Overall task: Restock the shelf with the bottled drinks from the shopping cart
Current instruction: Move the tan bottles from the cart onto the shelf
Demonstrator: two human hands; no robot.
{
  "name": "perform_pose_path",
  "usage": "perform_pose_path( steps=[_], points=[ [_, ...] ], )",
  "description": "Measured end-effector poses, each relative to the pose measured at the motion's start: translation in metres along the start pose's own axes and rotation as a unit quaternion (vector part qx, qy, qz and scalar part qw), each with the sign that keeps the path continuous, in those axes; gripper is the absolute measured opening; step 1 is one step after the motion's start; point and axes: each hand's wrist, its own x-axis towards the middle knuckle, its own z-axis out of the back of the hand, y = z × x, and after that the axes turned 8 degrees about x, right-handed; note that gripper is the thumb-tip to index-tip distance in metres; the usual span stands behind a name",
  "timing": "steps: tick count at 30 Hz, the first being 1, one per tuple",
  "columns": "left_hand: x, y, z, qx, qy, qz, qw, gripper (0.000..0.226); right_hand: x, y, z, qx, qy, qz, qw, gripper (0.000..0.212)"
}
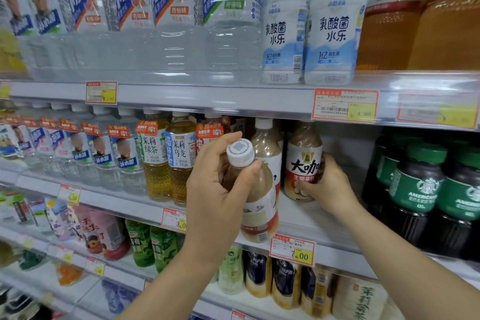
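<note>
My left hand [215,189] grips a milk-coffee bottle [257,205] by its neck, white cap [240,152] tilted toward me, in front of the middle shelf [301,218]. My right hand [330,187] wraps the lower right side of a second coffee bottle [302,161], which stands upright on that shelf with its red-and-white label facing out. A third bottle of the same kind [266,145] stands just behind and left of it. The shopping cart is not in view.
Green-capped dark coffee bottles [420,184] stand at the right of the same shelf, with bare shelf between them and my right hand. Tea bottles [168,156] and water bottles stand at the left. Price tags [292,251] line the shelf edges. Shelves above and below hold many drinks.
</note>
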Motion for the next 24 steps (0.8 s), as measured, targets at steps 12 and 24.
perform_pose_path(
  steps=[12,24],
  points=[
    [0.001,-0.002,-0.001,-0.003,0.001,-0.009,1.0,0.035,-0.024,0.02,0.016,0.109,-0.053,0.053,0.991,0.07],
    [0.014,-0.023,-0.052,-0.058,0.052,-0.063,0.995,0.038,-0.072,0.031,0.029,0.1,0.065,0.148,0.982,0.08]
  ],
)
